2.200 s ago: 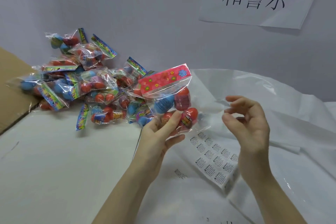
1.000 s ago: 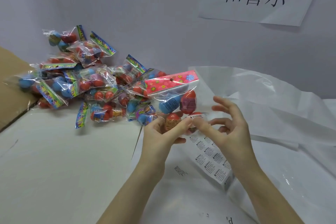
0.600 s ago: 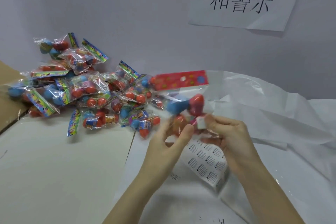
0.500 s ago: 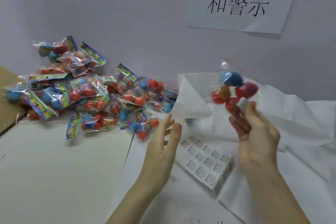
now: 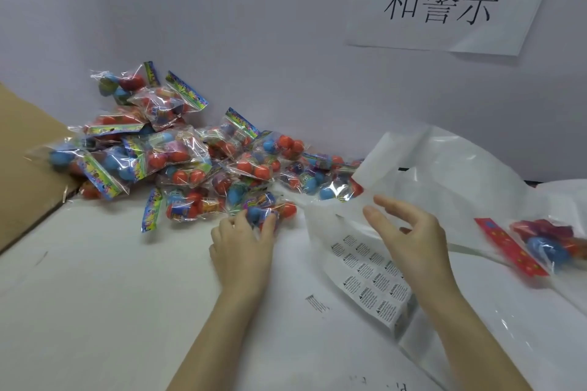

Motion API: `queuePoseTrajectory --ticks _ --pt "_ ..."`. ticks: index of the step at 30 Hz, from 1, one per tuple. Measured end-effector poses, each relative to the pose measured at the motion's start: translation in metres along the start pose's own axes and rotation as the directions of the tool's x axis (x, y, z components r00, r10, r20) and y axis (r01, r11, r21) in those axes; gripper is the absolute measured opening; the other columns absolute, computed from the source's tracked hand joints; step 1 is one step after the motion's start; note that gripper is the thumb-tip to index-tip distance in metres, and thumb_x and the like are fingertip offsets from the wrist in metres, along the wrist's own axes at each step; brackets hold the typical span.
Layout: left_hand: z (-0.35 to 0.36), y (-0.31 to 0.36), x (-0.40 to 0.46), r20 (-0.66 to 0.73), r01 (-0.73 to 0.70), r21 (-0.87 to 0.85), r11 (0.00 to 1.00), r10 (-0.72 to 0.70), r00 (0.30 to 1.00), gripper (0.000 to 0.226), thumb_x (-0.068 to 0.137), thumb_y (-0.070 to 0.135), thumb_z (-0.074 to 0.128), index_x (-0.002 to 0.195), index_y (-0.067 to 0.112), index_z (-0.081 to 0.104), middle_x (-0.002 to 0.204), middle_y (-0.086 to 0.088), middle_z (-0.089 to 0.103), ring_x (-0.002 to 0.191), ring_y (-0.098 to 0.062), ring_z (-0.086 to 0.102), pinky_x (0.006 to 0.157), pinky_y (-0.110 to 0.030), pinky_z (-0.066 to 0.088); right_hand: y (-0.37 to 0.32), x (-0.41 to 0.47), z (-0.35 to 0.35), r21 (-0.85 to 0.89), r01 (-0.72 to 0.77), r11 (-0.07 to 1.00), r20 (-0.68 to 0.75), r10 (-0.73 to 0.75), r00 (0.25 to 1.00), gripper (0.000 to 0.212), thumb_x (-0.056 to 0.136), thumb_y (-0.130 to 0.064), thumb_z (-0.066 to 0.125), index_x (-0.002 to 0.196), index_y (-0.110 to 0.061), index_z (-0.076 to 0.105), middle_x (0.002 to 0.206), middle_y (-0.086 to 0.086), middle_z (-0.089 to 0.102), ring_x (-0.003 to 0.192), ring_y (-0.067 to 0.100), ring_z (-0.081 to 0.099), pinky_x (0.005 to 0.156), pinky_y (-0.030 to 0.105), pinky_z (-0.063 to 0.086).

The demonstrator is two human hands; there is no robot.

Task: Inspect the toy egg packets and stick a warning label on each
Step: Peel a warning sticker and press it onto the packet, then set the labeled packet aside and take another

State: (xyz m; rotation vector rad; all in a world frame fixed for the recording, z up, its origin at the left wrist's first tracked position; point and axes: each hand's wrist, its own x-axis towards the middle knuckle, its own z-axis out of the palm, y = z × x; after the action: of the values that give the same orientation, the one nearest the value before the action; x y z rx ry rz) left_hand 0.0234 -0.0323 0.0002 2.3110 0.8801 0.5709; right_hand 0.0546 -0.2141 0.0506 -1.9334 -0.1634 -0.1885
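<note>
Toy egg packets (image 5: 178, 149) lie heaped against the wall at the left, crinkly bags overlapping and leaning on a cardboard flap (image 5: 22, 149); dragging one from the front edge could tumble its neighbours. To the right, a white plastic sheet (image 5: 444, 168) is slick and rumpled, so the red-header packet (image 5: 536, 244) lying on it may slide. The warning label sheet (image 5: 368, 279) sits half under the right hand (image 5: 409, 238), which hovers with fingers loosely spread, holding nothing; a careless sweep could crease it. The left hand (image 5: 241, 244) curls its fingers over the nearest packet (image 5: 263, 214), and a loose pinch on film alone may slip.
</note>
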Motion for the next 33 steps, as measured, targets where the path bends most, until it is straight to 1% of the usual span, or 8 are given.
queuePoseTrajectory --ticks 4,13,15,18,22,25,29,33 --pt "0.007 -0.001 0.001 -0.022 -0.019 0.020 1.000 0.019 1.000 0.040 0.094 0.037 0.047 0.120 0.006 0.050 0.121 -0.012 0.056 0.113 -0.030 0.046 0.088 -0.036 0.034 0.002 -0.006 0.009 -0.140 0.122 0.983 -0.030 -0.128 0.991 0.014 0.082 -0.026 0.065 0.095 -0.024 0.070 0.095 -0.012 0.066 0.095 0.008 0.058 0.077 0.018 0.038" --pt "-0.005 0.009 -0.006 -0.270 -0.017 -0.655 0.755 -0.213 0.939 0.017 0.091 0.011 0.057 0.107 0.011 0.060 0.105 -0.007 0.062 0.071 0.006 0.053 0.057 -0.003 0.040 -0.004 -0.016 0.019 -0.027 0.176 0.984 0.169 -0.169 0.971 0.017 0.082 -0.027 0.064 0.068 -0.037 0.063 0.066 -0.025 0.066 0.066 -0.004 0.060 0.060 0.006 0.042" --pt "-0.010 0.018 -0.016 -0.432 -0.237 -0.674 0.699 -0.113 0.895 0.016 0.088 0.009 0.061 0.102 0.015 0.057 0.112 -0.003 0.057 0.083 0.011 0.054 0.062 -0.001 0.040 -0.009 -0.019 0.022 0.144 0.081 0.986 0.257 -0.116 0.959 0.009 0.074 -0.043 0.066 0.078 -0.035 0.067 0.073 -0.020 0.070 0.071 -0.002 0.064 0.067 0.009 0.046" --pt "-0.008 0.030 -0.036 -0.632 -0.616 -0.484 0.622 0.238 0.738 0.022 0.079 0.004 0.066 0.099 0.008 0.058 0.113 -0.008 0.051 0.103 0.010 0.049 0.068 -0.004 0.045 -0.010 -0.021 0.027 0.342 -0.074 0.937 0.380 -0.066 0.922 0.058 0.055 -0.060 0.074 0.100 -0.025 0.062 0.091 -0.009 0.073 0.089 0.010 0.067 0.078 0.019 0.051" --pt "-0.004 0.034 -0.051 -0.590 -0.768 -0.456 0.450 0.493 0.639 0.021 0.077 0.016 0.063 0.096 0.010 0.056 0.104 -0.004 0.044 0.107 0.011 0.043 0.066 -0.009 0.046 -0.016 -0.019 0.022 0.644 -0.177 0.745 0.318 -0.050 0.947 0.058 0.056 -0.038 0.082 0.104 -0.015 0.059 0.096 0.002 0.071 0.091 0.017 0.067 0.080 0.025 0.052" --pt "-0.010 0.034 -0.051 -0.465 -0.613 -0.683 0.397 0.411 0.784 0.015 0.079 0.027 0.056 0.091 0.025 0.048 0.100 0.016 0.051 0.093 0.004 0.051 0.068 -0.011 0.041 -0.017 -0.016 0.017 0.732 -0.177 0.658 0.249 -0.017 0.968 0.056 0.052 -0.023 0.074 0.104 -0.012 0.058 0.086 0.003 0.070 0.079 0.015 0.066 0.069 0.022 0.052" --pt "-0.018 0.037 -0.039 -0.031 -0.083 -0.921 0.380 0.141 0.990 0.047 0.058 0.052 0.060 0.096 0.029 0.046 0.093 0.007 0.056 0.077 0.004 0.055 0.062 -0.013 0.045 -0.017 -0.014 0.015 0.756 -0.198 0.624 0.241 0.017 0.970 0.029 0.060 -0.016 0.067 0.089 -0.012 0.065 0.072 0.002 0.067 0.061 0.012 0.061 0.053 0.020 0.048" --pt "-0.019 0.039 -0.036 0.388 0.234 -0.878 0.417 0.335 0.859 0.040 0.057 0.047 0.068 0.088 0.022 0.071 0.085 0.004 0.070 0.076 -0.005 0.061 0.063 -0.018 0.049 -0.015 -0.018 0.020 0.750 -0.220 0.623 0.293 -0.015 0.956 0.037 0.064 -0.016 0.066 0.097 -0.001 0.065 0.086 0.013 0.069 0.074 0.018 0.066 0.064 0.024 0.053"
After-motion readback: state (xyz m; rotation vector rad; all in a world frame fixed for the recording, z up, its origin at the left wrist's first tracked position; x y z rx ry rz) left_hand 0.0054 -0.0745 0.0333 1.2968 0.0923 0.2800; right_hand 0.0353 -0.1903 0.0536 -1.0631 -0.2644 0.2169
